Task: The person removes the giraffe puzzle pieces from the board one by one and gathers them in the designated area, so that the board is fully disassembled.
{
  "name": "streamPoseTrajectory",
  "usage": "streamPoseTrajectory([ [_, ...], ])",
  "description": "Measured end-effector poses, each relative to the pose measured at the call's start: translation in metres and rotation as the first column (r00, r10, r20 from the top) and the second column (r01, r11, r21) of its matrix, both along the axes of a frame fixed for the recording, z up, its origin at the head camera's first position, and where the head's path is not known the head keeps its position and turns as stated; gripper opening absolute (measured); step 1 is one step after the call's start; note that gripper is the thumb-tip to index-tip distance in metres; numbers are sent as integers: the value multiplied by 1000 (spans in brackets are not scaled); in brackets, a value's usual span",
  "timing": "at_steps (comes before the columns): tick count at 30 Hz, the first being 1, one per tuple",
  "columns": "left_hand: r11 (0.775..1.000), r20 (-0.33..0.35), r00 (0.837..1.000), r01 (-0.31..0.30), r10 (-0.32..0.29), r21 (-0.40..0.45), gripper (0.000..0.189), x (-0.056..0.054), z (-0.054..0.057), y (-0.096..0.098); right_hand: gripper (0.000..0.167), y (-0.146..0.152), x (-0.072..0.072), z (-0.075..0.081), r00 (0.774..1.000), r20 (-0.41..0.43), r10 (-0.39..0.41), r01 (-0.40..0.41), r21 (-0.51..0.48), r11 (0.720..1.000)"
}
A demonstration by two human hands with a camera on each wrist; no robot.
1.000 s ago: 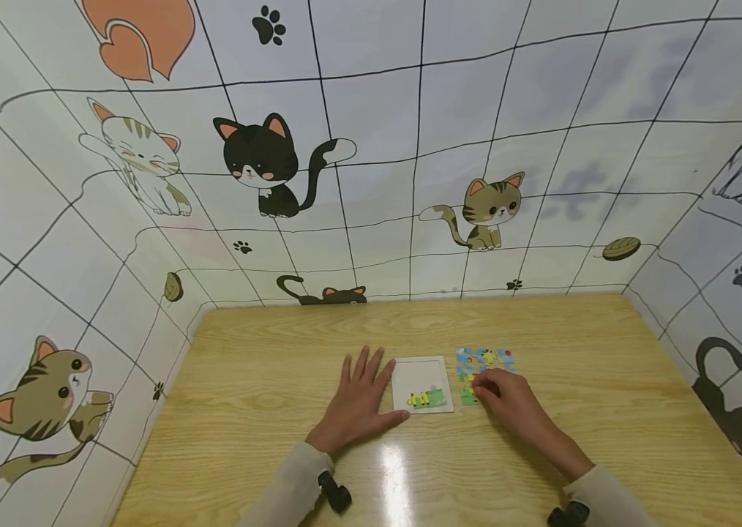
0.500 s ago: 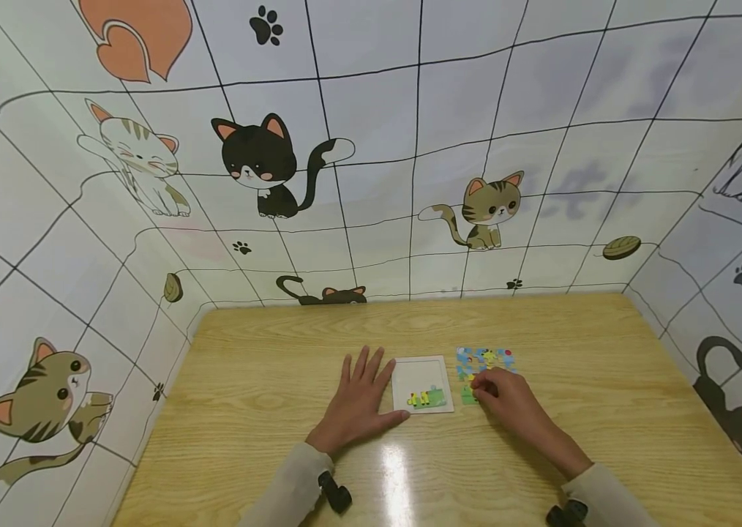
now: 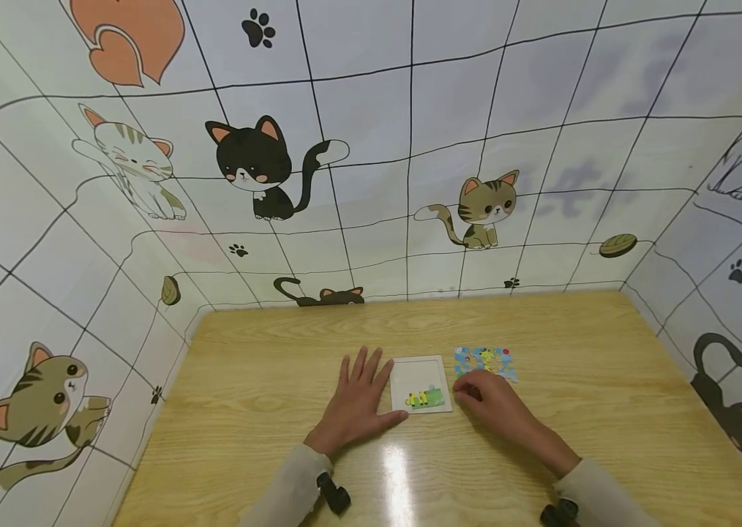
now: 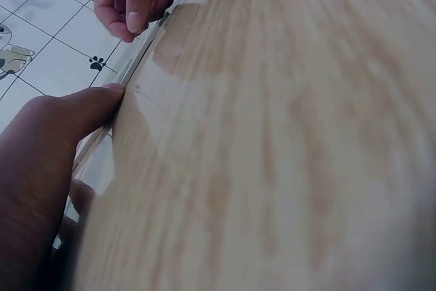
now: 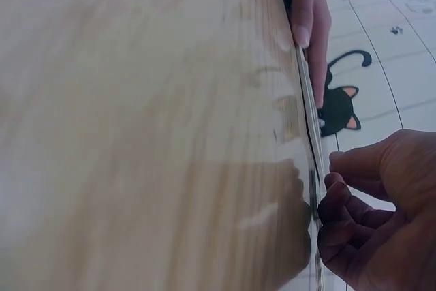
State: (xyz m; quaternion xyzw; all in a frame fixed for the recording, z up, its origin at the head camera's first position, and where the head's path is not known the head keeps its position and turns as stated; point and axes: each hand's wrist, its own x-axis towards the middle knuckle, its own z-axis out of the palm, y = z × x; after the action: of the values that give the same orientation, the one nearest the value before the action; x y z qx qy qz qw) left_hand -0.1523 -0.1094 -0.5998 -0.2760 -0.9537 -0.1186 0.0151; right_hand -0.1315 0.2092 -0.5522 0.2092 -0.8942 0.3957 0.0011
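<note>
My left hand [image 3: 356, 402] lies on the table with its fingers spread. Its thumb and forefinger touch the left side of a square white puzzle tray [image 3: 415, 364]. Along the tray's bottom right sit joined green and yellow puzzle pieces [image 3: 433, 397]. Just right of the tray hovers my right hand [image 3: 492, 402], low over the table, its fingers curled and its thumb close to the forefinger. Whether a small piece is between those fingertips is hidden. Beyond this hand lie loose blue and yellow puzzle pieces [image 3: 486, 356], partly covered by it.
The wooden table [image 3: 265, 351] meets a cat-patterned wall [image 3: 377, 183] at the back and on both sides. Dark wrist cameras sit at the left cuff [image 3: 334, 494] and the right cuff [image 3: 560, 514].
My right hand has moved left from over the loose pieces to the tray's right edge. The left hand stays in place. The head view has shifted slightly.
</note>
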Motion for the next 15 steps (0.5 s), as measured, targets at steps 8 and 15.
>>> streamPoseTrajectory([
  [8, 1000, -12, 1000, 7, -7, -2, 104, -1, -4, -1, 8, -21, -4, 0, 993, 25, 113, -113, -26, 993],
  [15, 1000, -8, 1000, 15, -15, 12, 104, -1, -3, -1, 13, -32, -6, -4, 985, -36, 169, -171, -37, 985],
])
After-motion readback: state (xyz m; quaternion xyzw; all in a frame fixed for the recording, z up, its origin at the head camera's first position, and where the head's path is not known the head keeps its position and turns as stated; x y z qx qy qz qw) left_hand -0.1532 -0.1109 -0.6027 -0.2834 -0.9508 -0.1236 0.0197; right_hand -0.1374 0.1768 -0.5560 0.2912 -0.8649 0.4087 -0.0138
